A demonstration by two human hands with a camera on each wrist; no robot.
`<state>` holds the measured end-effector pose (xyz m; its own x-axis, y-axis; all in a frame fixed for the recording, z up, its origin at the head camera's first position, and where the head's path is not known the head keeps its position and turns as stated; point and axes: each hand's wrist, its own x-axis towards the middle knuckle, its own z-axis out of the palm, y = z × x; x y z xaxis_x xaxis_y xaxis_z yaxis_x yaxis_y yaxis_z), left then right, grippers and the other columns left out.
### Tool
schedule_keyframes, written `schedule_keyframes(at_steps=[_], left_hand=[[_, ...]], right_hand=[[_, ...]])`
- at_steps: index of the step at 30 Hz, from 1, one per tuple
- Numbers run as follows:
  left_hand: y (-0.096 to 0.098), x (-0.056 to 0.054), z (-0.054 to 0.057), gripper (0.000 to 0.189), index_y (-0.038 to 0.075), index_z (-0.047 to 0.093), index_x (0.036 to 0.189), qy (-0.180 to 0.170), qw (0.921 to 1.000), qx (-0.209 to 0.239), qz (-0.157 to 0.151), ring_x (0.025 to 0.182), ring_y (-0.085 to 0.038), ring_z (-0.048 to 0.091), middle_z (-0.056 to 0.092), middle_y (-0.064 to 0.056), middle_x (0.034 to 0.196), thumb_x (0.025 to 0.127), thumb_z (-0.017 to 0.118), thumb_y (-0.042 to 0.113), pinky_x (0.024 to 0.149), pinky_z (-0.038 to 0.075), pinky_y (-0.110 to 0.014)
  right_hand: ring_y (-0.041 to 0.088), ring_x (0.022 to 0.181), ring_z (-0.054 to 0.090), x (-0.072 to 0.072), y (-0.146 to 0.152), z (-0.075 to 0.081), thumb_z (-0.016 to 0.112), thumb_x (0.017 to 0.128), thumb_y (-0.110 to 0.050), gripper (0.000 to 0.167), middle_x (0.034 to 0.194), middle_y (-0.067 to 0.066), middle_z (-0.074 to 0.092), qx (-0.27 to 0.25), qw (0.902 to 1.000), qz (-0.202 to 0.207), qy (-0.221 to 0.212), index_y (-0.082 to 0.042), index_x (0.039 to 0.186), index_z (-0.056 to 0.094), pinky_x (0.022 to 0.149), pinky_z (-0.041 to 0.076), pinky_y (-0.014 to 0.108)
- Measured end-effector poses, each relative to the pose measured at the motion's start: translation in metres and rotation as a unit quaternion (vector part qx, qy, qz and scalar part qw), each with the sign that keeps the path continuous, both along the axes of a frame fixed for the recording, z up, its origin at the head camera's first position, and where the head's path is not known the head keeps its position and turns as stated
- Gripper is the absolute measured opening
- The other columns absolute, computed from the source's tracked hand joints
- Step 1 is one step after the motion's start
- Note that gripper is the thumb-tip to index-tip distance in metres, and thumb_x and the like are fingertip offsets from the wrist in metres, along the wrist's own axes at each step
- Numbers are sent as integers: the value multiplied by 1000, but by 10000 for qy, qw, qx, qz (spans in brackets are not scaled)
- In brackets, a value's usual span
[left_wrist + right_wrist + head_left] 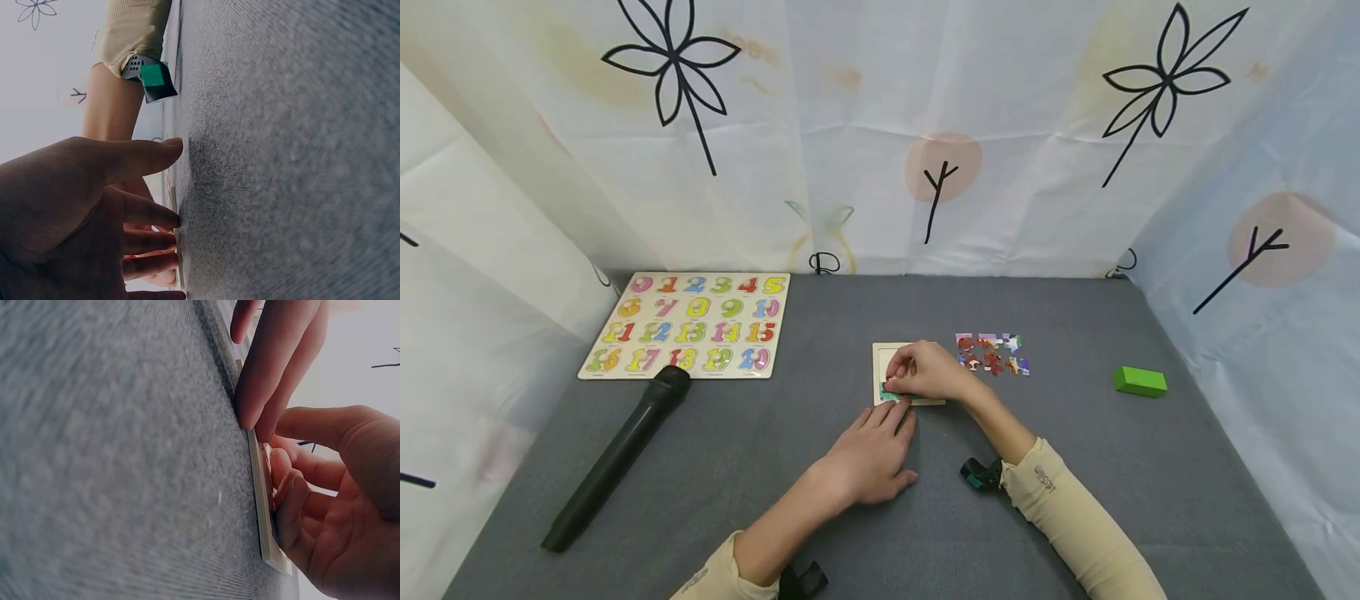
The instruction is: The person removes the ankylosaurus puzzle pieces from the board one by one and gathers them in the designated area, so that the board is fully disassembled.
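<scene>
A small pale wooden puzzle tray (880, 357) lies on the grey table, with teal puzzle pieces (889, 397) along its near side. Over it is my right hand (929, 372), its curled fingers and thumb pinching a small puzzle piece against the tray; the fingers mostly cover that piece. My left hand (871, 457) lies palm down in front, fingers extended, their tips touching the tray's near edge. In the right wrist view, fingers of both hands meet at the tray (267, 540). Several loose jigsaw pieces (992, 362) lie right of the tray.
On the left lies a number board (681, 344) with colourful numerals. A black microphone (617, 458) rests with its head against the board's near edge. A green block (1140, 382) sits at the right. White patterned curtains (865, 167) enclose the table's back and sides.
</scene>
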<state>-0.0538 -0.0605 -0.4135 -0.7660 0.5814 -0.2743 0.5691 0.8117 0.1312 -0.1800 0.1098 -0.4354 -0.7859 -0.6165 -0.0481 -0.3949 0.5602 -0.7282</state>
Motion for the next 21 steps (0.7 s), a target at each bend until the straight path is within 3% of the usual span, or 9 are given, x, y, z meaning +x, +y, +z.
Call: schedule_keyframes(at_steps=[7,13,21], left_hand=[[0,0,0,81,8,41,167,8,10000,-62,-2,165,-28,33,30,-10,180,105,67,52,130,40,-53],[0,-1,1,80,8,41,167,53,9999,-96,-19,165,-27,34,30,-10,180,105,66,53,130,41,-53],[-2,-3,1,78,9,44,166,94,9999,-11,-63,163,-27,36,33,-10,179,105,67,51,128,43,-53]], right_hand=[[4,70,60,0,1,-1,80,97,-18,14,91,6,76,-128,9997,39,-215,-6,101,75,68,51,22],[5,76,66,0,4,0,75,99,-8,10,95,14,78,-694,9959,270,-514,-1,105,71,75,55,23],[12,79,68,2,13,5,73,101,-5,11,98,20,78,-1053,9921,177,-656,2,110,71,68,54,23]])
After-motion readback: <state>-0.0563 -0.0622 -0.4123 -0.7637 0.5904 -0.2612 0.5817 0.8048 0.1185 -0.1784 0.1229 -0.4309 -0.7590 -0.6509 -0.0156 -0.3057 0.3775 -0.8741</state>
